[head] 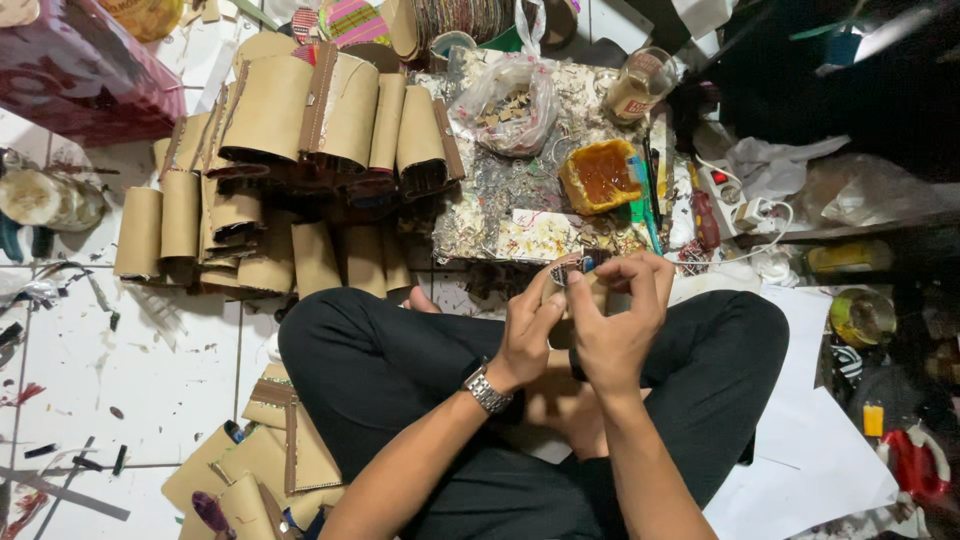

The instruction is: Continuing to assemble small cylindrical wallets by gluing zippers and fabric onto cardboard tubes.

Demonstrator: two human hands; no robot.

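Holding a small brown cardboard roll (585, 290) up over crossed legs (400, 370), near the messy worktop (500, 190). Pointing its long side about left to right, though mostly hidden. Pinching it with both hands, left hand (525, 335) and right hand (615, 320), fingers curled tight, wrists bending inward. Sitting beside bigger cardboard rolls (300, 150).

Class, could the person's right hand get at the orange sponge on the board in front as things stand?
Probably yes: the orange sponge lies uncovered just beyond the right hand, nothing between them. But both hands are pinching a small cardboard piece, which the right would have to release.
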